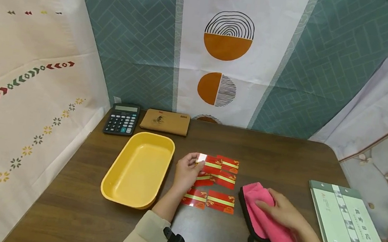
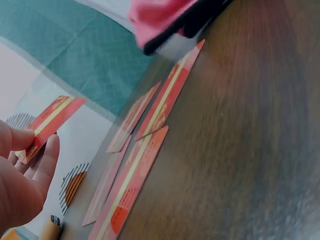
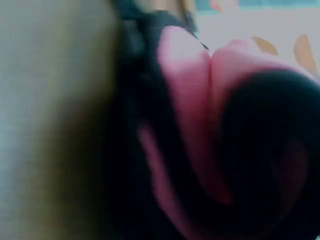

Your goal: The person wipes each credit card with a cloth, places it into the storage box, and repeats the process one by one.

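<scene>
My left hand (image 1: 185,172) pinches a red card with a yellow stripe (image 1: 211,162) between thumb and fingers. In the left wrist view this card (image 2: 56,120) is held up off the table. Several similar red cards (image 1: 221,202) lie below and beside it, some overlapping. To their right, my right hand (image 1: 283,210) grips a folded pink cloth with black edging (image 1: 255,196), thumb on top and fingers at its far side. The cloth (image 3: 187,85) fills much of the right wrist view, blurred, and the right fingers are hidden there.
A yellow tray (image 1: 135,170) stands left of the cards. Behind it are a black calculator (image 1: 122,119) and a brown wallet-like case (image 1: 165,122). Pale green notebooks (image 1: 350,224) lie at the right edge of the brown table (image 1: 70,187). Hanging fabric (image 1: 131,43) borders the back.
</scene>
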The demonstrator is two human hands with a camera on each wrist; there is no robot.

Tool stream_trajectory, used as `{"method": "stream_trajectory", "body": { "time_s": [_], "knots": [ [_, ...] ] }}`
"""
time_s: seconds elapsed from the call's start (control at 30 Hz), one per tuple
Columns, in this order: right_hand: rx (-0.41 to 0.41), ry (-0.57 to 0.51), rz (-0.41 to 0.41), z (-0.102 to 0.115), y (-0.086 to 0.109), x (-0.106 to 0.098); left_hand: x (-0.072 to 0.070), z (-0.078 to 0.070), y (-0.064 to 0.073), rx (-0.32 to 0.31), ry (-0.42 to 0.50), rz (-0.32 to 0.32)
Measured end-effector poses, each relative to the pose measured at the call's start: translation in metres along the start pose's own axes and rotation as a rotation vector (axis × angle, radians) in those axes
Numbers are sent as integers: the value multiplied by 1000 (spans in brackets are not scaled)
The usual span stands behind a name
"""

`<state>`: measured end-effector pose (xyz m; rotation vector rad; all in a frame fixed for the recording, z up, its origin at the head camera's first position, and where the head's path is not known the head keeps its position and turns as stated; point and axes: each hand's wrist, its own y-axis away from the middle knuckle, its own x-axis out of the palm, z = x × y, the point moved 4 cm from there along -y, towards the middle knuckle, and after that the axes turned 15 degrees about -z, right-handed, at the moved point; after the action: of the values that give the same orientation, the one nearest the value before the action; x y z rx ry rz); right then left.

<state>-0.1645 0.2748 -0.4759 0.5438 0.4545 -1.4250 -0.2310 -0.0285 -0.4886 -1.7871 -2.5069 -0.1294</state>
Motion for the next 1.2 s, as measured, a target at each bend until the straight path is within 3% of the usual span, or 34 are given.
{"method": "stream_trajectory", "body": {
  "time_s": [0.1, 0.17, 0.37, 0.53, 0.7, 0.83, 1.0, 1.2],
  "knots": [
    [-46, -257, 48, 7, 0, -9, 3, -2, 4, -42, 44, 18],
    [-134, -354, 55, 18, -2, -12, 5, -4, 8, -65, 73, 34],
    [-284, -409, -28, 61, -8, -5, 18, -16, 28, -86, 125, 109],
    [-352, -291, -159, 93, -16, 13, 27, -27, 44, -55, 159, 182],
    [-468, -58, -397, 114, -19, 27, 31, -35, 57, 35, 169, 289],
    [-490, 92, -579, 116, -15, 24, 30, -39, 59, 60, 196, 344],
    [-426, 182, -693, 106, -11, 8, 23, -43, 54, 14, 248, 332],
    [-392, 215, -731, 95, -8, -3, 12, -42, 45, -49, 267, 234]
  ]
}}
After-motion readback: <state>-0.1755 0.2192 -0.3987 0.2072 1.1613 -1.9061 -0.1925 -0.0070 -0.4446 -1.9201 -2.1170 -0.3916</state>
